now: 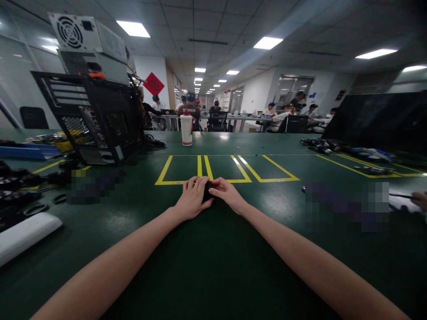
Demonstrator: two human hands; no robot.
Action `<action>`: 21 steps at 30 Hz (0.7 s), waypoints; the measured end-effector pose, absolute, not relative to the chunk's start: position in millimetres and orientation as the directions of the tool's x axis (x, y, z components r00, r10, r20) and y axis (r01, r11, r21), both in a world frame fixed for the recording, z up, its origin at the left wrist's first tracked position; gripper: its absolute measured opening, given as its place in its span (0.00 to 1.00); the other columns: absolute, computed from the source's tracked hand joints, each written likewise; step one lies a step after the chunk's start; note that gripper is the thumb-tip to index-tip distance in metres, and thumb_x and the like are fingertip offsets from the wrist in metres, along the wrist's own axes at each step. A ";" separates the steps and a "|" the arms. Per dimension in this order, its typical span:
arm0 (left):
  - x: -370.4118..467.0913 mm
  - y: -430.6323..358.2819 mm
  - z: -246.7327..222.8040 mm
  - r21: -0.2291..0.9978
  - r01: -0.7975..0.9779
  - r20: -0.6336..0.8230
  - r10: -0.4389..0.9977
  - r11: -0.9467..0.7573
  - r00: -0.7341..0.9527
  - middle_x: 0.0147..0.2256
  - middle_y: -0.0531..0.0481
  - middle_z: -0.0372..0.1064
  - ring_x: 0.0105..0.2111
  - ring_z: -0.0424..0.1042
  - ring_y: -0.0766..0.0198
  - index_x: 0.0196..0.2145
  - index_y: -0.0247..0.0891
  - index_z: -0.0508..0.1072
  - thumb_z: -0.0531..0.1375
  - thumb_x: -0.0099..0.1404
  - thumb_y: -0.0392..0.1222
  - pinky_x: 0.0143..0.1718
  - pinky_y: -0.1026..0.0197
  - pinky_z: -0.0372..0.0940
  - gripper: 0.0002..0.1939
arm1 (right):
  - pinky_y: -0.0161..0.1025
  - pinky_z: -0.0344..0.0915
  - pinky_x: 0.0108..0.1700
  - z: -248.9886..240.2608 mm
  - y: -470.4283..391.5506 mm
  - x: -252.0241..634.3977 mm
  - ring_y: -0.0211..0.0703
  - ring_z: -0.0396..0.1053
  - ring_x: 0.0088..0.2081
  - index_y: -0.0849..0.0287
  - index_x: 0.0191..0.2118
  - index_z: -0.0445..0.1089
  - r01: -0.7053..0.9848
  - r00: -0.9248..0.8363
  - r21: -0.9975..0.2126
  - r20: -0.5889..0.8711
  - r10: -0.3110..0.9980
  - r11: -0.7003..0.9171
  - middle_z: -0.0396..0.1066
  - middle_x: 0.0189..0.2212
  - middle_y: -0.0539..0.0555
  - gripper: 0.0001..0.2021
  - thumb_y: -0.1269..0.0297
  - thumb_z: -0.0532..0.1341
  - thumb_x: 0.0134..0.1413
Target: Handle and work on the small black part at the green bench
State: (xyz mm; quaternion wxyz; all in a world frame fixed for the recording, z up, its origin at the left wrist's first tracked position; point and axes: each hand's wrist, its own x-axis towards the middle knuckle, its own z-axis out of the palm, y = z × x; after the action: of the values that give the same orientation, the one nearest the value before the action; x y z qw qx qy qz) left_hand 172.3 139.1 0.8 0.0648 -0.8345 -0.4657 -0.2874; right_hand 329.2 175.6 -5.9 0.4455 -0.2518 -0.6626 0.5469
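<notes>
Both my arms reach forward over the green table, and the hands meet near its middle. A small black object (207,192) sits between them, mostly covered by fingers, so its kind does not show. My left hand (195,198) wraps over its left side with the fingers curled round it. From the right, my right hand (227,194) presses thumb and fingertips against the same object. Just beyond the hands lie yellow tape outlines (230,180) on the tabletop.
At the left stands a black computer case (100,118) with power supplies (90,40) stacked on it. A white cup (187,129) is further back. Cables and black rings (36,209) lie left, beside a white block (26,235). Another person's hand (420,201) shows at the right edge.
</notes>
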 end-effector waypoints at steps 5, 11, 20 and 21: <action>171.0 144.0 -1.4 0.180 0.755 0.529 0.709 -0.630 0.466 0.51 0.43 0.52 0.52 0.51 0.56 0.52 0.38 0.45 0.54 0.57 0.44 0.54 0.47 0.42 0.29 | 0.40 0.58 0.47 -4.6 175.8 330.6 0.37 0.64 0.41 0.57 0.36 0.63 -0.099 -0.450 -0.952 0.303 0.840 0.290 0.66 0.36 0.50 0.11 0.62 0.59 0.44; 170.9 147.3 -2.4 0.188 0.756 0.524 0.714 -0.628 0.463 0.50 0.42 0.52 0.52 0.52 0.56 0.52 0.37 0.46 0.54 0.58 0.45 0.54 0.48 0.43 0.28 | 0.42 0.58 0.49 -4.4 176.0 333.7 0.39 0.63 0.44 0.56 0.40 0.63 -0.070 -0.475 -0.954 0.288 0.832 0.290 0.65 0.39 0.52 0.13 0.63 0.59 0.44; 169.6 148.9 -5.0 0.188 0.752 0.541 0.705 -0.632 0.458 0.50 0.41 0.52 0.52 0.52 0.55 0.52 0.36 0.48 0.55 0.57 0.44 0.53 0.48 0.44 0.28 | 0.39 0.60 0.45 -5.6 173.2 331.2 0.37 0.64 0.40 0.56 0.36 0.63 -0.132 -0.473 -0.944 0.328 0.818 0.303 0.65 0.36 0.49 0.12 0.64 0.60 0.42; 169.5 148.4 -4.5 0.189 0.750 0.538 0.706 -0.634 0.461 0.50 0.42 0.52 0.52 0.52 0.55 0.52 0.36 0.47 0.55 0.57 0.44 0.53 0.48 0.44 0.28 | 0.39 0.59 0.45 -6.0 173.4 330.3 0.37 0.64 0.40 0.56 0.35 0.64 -0.117 -0.445 -0.941 0.334 0.831 0.316 0.65 0.35 0.49 0.11 0.62 0.60 0.43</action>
State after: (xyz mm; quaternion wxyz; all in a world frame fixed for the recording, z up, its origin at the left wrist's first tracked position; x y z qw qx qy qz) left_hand 169.5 148.4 -4.5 0.0373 -0.8538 -0.4262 -0.2966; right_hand 330.3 173.4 -6.0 0.4548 -0.2657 -0.6718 0.5208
